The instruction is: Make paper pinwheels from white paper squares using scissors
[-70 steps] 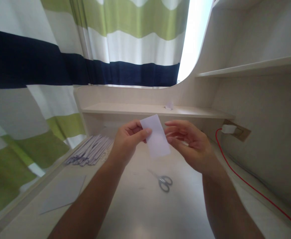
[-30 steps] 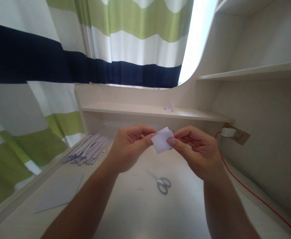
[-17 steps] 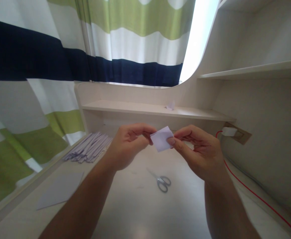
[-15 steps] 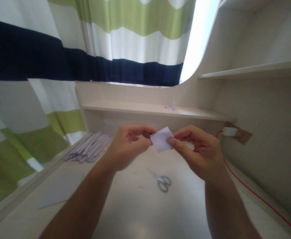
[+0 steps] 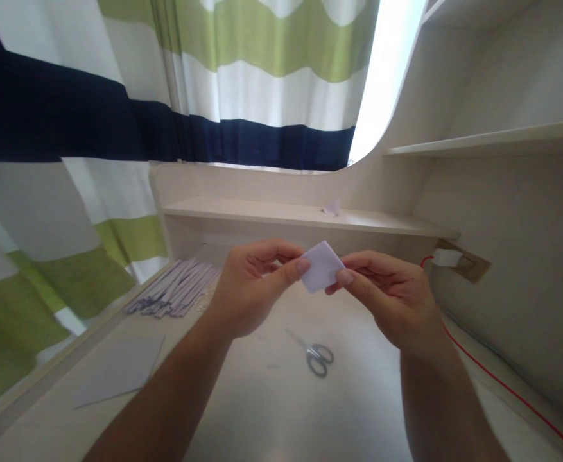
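Note:
Above the desk a small white square of folded paper (image 5: 323, 267) is held up between my two hands, one corner pointing upward. My left hand (image 5: 262, 282) pinches its left corner between thumb and fingers. On the opposite side, my right hand (image 5: 387, 292) grips the right corner, the thumb in front and fingers behind. The back of the paper is hidden from view. Beneath the hands, a pair of scissors (image 5: 316, 359) with dark handles lies on the desk, blades pointing up and left.
Several white paper strips (image 5: 173, 289) lie in a pile at the desk's back left. Nearer sits a flat white sheet (image 5: 120, 371). A small paper piece (image 5: 332, 207) stands on the shelf (image 5: 262, 210). A red cable (image 5: 497, 377) runs along the right wall from a white plug (image 5: 447, 258).
My left thumb has moved onto the front of the paper's left corner. The paper has shifted slightly right and turned a little, and the right fingers have moved on its edge.

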Tool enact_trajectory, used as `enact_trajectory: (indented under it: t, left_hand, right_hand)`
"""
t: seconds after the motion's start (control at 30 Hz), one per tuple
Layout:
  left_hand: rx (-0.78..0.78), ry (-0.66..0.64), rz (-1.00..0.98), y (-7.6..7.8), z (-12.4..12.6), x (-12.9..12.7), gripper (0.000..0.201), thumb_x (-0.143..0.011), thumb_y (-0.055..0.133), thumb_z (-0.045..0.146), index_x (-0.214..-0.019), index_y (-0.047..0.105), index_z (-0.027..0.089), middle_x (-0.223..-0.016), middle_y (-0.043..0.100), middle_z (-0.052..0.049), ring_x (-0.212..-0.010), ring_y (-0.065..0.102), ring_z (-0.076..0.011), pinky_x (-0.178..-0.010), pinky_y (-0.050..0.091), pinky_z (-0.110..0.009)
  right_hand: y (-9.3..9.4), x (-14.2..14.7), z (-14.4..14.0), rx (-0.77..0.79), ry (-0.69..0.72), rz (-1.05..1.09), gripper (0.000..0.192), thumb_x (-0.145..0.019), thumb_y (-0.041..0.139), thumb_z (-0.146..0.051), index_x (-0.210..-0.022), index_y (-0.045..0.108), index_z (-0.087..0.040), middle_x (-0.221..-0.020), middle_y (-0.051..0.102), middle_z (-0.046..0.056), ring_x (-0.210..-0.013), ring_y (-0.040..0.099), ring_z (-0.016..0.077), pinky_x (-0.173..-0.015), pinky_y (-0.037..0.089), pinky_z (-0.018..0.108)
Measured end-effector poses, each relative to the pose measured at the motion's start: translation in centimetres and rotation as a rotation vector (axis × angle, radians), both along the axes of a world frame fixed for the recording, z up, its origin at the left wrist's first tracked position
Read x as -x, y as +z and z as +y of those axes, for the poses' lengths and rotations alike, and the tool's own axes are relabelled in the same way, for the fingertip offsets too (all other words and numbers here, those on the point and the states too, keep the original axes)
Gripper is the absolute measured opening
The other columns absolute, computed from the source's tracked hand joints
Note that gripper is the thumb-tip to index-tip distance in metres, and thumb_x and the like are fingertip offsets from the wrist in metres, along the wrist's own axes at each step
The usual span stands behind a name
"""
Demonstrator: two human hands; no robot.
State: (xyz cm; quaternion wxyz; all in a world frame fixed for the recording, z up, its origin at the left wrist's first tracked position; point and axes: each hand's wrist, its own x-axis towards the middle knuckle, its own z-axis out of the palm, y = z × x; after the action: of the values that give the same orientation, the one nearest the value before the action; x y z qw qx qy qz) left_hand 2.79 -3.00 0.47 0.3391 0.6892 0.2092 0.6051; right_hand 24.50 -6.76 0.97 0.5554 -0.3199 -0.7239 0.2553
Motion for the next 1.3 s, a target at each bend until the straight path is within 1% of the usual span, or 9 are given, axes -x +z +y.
enact_trajectory:
  t: [0.13, 0.3, 0.47, 0.63, 0.7, 0.77, 0.93, 1.1, 1.3]
  left_hand:
    - [-0.001, -0.005, -0.028, -0.11, 0.04, -0.22, 0.006, -0.085, 0.083, 0.023, -0.091, 0.084, 0.024, -0.083, 0.08, -0.001, -0.072, 0.072, -0.0131, -0.064, 0.056, -0.022]
    - [-0.027, 0.061, -0.026, -0.12, -0.24, -0.44, 0.005, -0.086, 0.083, 0.027, -0.089, 0.084, 0.024, -0.084, 0.081, -0.001, -0.076, 0.073, -0.0143, -0.07, 0.058, -0.023]
    - [-0.056, 0.064, 0.045, 0.03, -0.27, -0.28, 0.007, -0.089, 0.08, 0.029, -0.091, 0.083, 0.023, -0.085, 0.081, -0.001, -0.077, 0.074, -0.0144, -0.072, 0.058, -0.024]
    - [-0.097, 0.07, 0.093, 0.14, -0.28, -0.3, 0.01, -0.086, 0.083, 0.028, -0.094, 0.083, 0.023, -0.086, 0.081, -0.001, -0.077, 0.075, -0.0142, -0.069, 0.059, -0.023]
    - [-0.097, 0.095, 0.062, 0.08, -0.32, -0.39, 0.007, -0.084, 0.085, 0.028, -0.09, 0.083, 0.024, -0.083, 0.081, 0.001, -0.074, 0.074, -0.0122, -0.068, 0.058, -0.02]
    - [-0.087, 0.09, 0.023, -0.01, -0.33, -0.45, 0.003, -0.084, 0.085, 0.026, -0.087, 0.083, 0.025, -0.081, 0.081, 0.003, -0.073, 0.073, -0.01, -0.068, 0.057, -0.018]
    - [-0.018, -0.019, -0.123, -0.16, -0.13, -0.48, 0.008, -0.084, 0.085, 0.023, -0.089, 0.085, 0.029, -0.08, 0.081, 0.004, -0.068, 0.073, -0.008, -0.063, 0.058, -0.015]
    - [0.013, -0.054, -0.16, -0.06, 0.08, -0.61, 0.008, -0.081, 0.088, 0.024, -0.088, 0.086, 0.027, -0.081, 0.081, 0.001, -0.071, 0.074, -0.0113, -0.064, 0.06, -0.018]
    - [0.018, -0.059, -0.158, -0.04, -0.04, -0.6, 0.006, -0.082, 0.087, 0.024, -0.087, 0.086, 0.027, -0.08, 0.081, 0.001, -0.071, 0.074, -0.0116, -0.065, 0.061, -0.018]
  right_hand:
    - [-0.03, -0.09, 0.05, -0.045, -0.06, 0.011, 0.006, -0.093, 0.079, -0.031, -0.095, 0.082, -0.026, -0.084, 0.08, 0.002, -0.076, 0.074, 0.0174, -0.072, 0.058, 0.03]
    - [-0.05, 0.24, 0.01, -0.047, -0.094, 0.026, 0.007, -0.093, 0.079, -0.033, -0.092, 0.08, -0.025, -0.081, 0.079, 0.002, -0.074, 0.074, 0.0175, -0.071, 0.058, 0.03]
    - [0.49, 0.44, -0.36, -0.052, -0.148, -0.041, 0.015, -0.094, 0.076, -0.037, -0.087, 0.078, -0.024, -0.08, 0.078, 0.003, -0.074, 0.073, 0.0189, -0.07, 0.057, 0.032]
    - [0.63, 0.44, -0.61, -0.147, -0.201, -0.184, 0.017, -0.094, 0.076, -0.036, -0.082, 0.077, -0.024, -0.072, 0.074, 0.0, -0.064, 0.065, 0.014, -0.06, 0.049, 0.027]
    - [0.53, 0.44, -0.62, -0.165, -0.197, -0.221, 0.016, -0.093, 0.077, -0.035, -0.082, 0.077, -0.024, -0.07, 0.072, -0.002, -0.062, 0.062, 0.0127, -0.059, 0.047, 0.026]
    - [0.42, 0.48, -0.57, -0.166, -0.179, -0.2, 0.012, -0.092, 0.078, -0.034, -0.086, 0.078, -0.024, -0.073, 0.074, -0.002, -0.065, 0.065, 0.013, -0.061, 0.049, 0.025]
    - [0.37, 0.67, -0.33, -0.108, -0.066, -0.128, 0.013, -0.096, 0.074, -0.034, -0.102, 0.08, -0.025, -0.089, 0.079, 0.001, -0.079, 0.071, 0.0155, -0.069, 0.054, 0.026]
    - [0.39, 0.75, -0.36, -0.158, -0.065, -0.101, 0.009, -0.096, 0.074, -0.03, -0.096, 0.081, -0.024, -0.085, 0.076, 0.0, -0.076, 0.067, 0.0133, -0.069, 0.052, 0.025]
    - [0.18, 0.77, -0.32, -0.17, -0.082, -0.06, 0.005, -0.094, 0.077, -0.028, -0.095, 0.081, -0.026, -0.084, 0.076, -0.001, -0.074, 0.067, 0.0127, -0.068, 0.052, 0.025]
